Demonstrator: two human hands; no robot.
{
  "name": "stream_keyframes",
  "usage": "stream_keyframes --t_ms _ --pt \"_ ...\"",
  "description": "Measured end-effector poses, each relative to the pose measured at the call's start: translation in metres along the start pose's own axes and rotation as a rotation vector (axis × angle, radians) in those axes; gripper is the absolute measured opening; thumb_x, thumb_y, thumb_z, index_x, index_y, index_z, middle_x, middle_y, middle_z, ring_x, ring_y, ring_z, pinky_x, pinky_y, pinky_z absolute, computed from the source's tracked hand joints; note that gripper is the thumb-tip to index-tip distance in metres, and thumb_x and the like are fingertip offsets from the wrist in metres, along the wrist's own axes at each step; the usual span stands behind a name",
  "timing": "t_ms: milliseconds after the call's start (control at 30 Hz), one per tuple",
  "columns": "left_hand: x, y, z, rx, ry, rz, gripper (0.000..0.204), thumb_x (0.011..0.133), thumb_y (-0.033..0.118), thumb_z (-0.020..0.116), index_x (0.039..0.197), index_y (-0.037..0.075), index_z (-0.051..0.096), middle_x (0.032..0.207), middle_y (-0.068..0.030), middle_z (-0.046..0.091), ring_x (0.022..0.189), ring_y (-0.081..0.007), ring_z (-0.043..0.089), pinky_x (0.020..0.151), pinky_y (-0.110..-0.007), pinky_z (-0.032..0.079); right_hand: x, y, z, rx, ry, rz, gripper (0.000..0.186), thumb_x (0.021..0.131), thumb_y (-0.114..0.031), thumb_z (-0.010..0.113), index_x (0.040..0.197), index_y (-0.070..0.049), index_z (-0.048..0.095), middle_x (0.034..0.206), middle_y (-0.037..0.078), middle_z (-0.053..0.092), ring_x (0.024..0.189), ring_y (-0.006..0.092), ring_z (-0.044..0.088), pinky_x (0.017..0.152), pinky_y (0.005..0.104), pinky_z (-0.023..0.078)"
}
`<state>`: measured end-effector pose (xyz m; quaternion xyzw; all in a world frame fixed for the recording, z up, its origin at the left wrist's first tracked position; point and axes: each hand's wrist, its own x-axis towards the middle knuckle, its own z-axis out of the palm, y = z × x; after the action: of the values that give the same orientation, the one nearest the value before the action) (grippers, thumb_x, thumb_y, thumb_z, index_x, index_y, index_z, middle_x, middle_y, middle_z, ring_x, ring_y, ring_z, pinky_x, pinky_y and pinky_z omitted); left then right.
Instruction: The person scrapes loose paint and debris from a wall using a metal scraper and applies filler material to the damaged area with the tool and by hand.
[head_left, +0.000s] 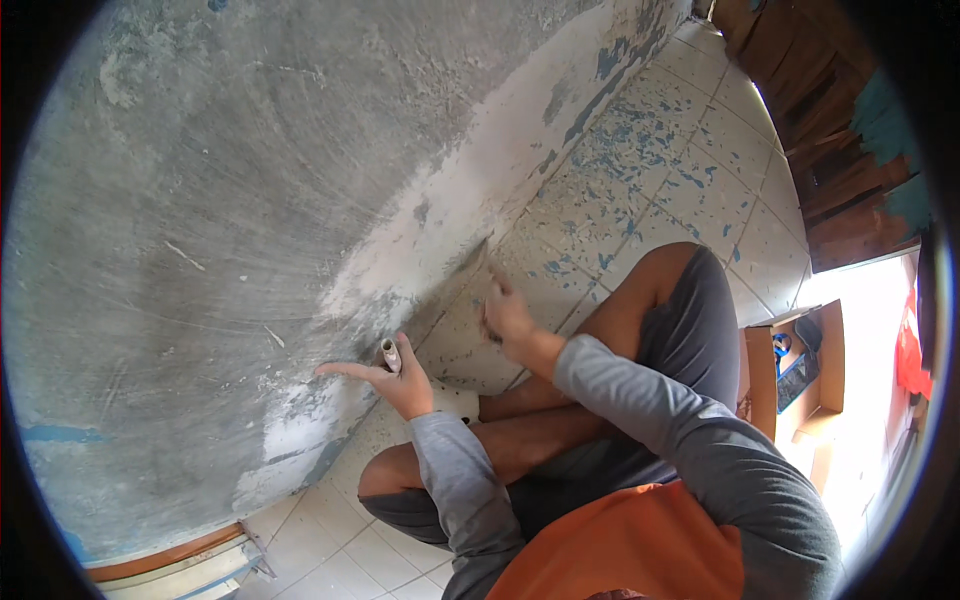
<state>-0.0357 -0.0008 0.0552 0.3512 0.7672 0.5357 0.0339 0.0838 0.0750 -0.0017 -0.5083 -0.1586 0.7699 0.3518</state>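
1 grey plastered wall (230, 200) fills most of the view, with a pale, scraped band along its foot. Beneath runs the tiled floor (400, 545), scattered with blue flakes (640, 135) too many to count. On it the person sits with 2 bent legs, wearing dark shorts (695, 335), 1 orange top (620, 550) and 2 grey sleeves. At the upper right stands 1 brown wooden panel (830, 140) with turquoise patches. Below it is 1 open cardboard box (829, 360), holding at least 3 things: a blue item (780, 345), a dark piece and a flat dark object with a blue edge (797, 383). The 2 grips are apart: the left grip (392, 383) grasps 1 pale hollow tube (392, 358) close to the wall; the right grip (508, 320) is curled above the floor, and I cannot tell whether it holds anything.
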Motion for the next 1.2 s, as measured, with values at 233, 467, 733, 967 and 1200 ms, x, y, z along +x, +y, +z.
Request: stream_keyframes --t_ms 233,467,733,967,1200 --pt "-0.001 0.007 0.000 -0.092 -0.014 -0.065 0.113 0.080 0.007 0.066 0.141 0.012 -0.029 0.152 -0.0261 -0.008 0.142 -0.0349 0.006 0.114 -0.037 0.014 -0.002 0.008 0.002 -0.133 -0.007 0.013 0.046 0.100 -0.031 0.038 0.145 -0.027 0.030 0.060 0.002 0.047 0.040 0.0121 0.040 0.035 0.0294 0.036" --pt "-0.007 -0.010 0.002 0.241 0.038 0.080 0.112 0.083 0.003 0.064 0.141 0.015 -0.030 0.153 -0.0252 -0.004 0.128 -0.0268 0.039 0.099 -0.033 0.039 0.023 -0.002 -0.013 0.092 0.004 0.027 0.047 0.100 -0.029 0.039 0.145 -0.029 0.029 0.061 0.003 0.049 0.041 0.0127 0.041 0.036 0.0305 0.037" --pt "-0.005 0.012 0.003 -0.062 0.002 -0.066 0.114 0.080 0.010 0.067 0.142 0.010 -0.028 0.152 -0.0249 -0.010 0.142 -0.0343 0.004 0.114 -0.037 0.012 0.013 -0.010 -0.002 0.001 0.049 -0.094 0.047 0.100 -0.027 0.039 0.146 -0.025 0.030 0.062 0.003 0.047 0.046 0.0126 0.044 0.037 0.0297 0.037" --pt "-0.002 0.008 -0.003 -0.265 -0.036 -0.126 0.112 0.080 0.009 0.066 0.142 0.012 -0.028 0.152 -0.0240 -0.013 0.142 -0.0348 0.005 0.114 -0.039 0.017 -0.001 -0.011 0.006 0.028 -0.025 0.010 0.050 0.100 -0.027 0.038 0.147 -0.022 0.026 0.064 0.003 0.045 0.048 0.0125 0.041 0.039 0.0302 0.037" --pt "-0.002 -0.011 -0.003 0.021 0.018 -0.023 0.113 0.081 0.003 0.066 0.142 0.017 -0.028 0.153 -0.0208 -0.012 0.142 -0.0314 0.005 0.105 -0.036 0.034 -0.001 -0.016 0.001 -0.022 -0.126 0.032 0.052 0.100 -0.027 0.036 0.149 -0.025 0.018 0.066 0.003 0.045 0.047 0.0134 0.038 0.042 0.0315 0.039"
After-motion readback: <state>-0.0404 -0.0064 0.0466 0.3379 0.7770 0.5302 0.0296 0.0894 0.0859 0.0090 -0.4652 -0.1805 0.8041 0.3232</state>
